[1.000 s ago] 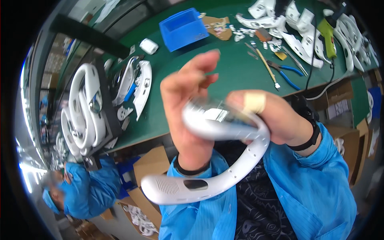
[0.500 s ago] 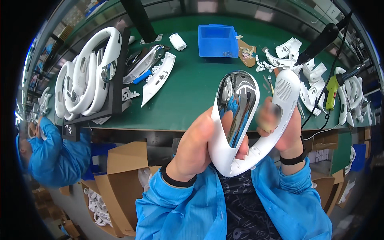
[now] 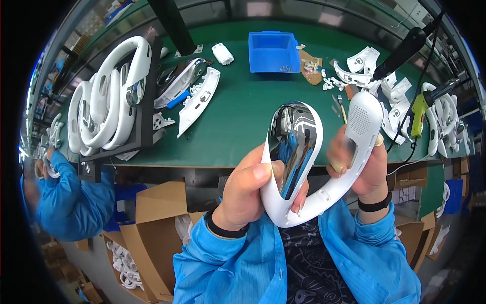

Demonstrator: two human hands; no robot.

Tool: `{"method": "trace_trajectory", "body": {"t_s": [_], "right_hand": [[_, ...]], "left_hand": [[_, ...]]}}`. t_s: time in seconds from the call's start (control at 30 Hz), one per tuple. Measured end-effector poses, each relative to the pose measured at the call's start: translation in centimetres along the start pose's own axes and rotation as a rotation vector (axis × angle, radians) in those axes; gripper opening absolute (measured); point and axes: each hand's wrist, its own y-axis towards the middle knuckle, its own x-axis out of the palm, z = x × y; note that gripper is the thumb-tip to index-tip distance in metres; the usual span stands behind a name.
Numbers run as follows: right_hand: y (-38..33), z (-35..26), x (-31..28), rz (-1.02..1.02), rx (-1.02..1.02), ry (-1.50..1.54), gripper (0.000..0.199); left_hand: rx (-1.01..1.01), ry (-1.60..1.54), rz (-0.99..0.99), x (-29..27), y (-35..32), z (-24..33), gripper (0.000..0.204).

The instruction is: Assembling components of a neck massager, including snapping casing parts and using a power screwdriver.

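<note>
This side of the blue bin [image 3: 260, 65], left hand [image 3: 245, 190] and right hand [image 3: 373, 169] each pinch one arm of the white curved casing [image 3: 325, 196], seemingly to steady it.

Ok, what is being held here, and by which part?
A white U-shaped plastic-looking device: left hand on its mirrored side, right hand on its perforated side.

So the green surface [image 3: 238, 134] is pretty cluttered: black rack [image 3: 147, 109] at the left end, curved white panel [image 3: 201, 104] to its right. Blue bin [image 3: 268, 66] toward the far edge, cardboard scrap [image 3: 310, 74] beside it, loose white shells [image 3: 399, 112] strewn toward the right end.
</note>
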Motion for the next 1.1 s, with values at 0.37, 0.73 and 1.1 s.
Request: {"method": "trace_trajectory", "body": {"t_s": [0.37, 0.73, 1.1], "right_hand": [[-1.6, -1.0, 3.9, 0.002, 0.017, -0.205, 0.044], [-2.3, -0.9, 7.4, -0.036, 0.076, -0.269, 0.03], [-1.9, -0.4, 6.8, -0.032, 0.09, -0.324, 0.033]], "left_hand": [[0.22, -0.369, -0.265, -4.6, 0.7, -1.2, 0.056], [0.153, -0.728, -0.384, -6.4, 2.5, -3.0, 0.032], [0.159, -0.777, -0.342, -6.3, 2.2, -3.3, 0.027]]}}
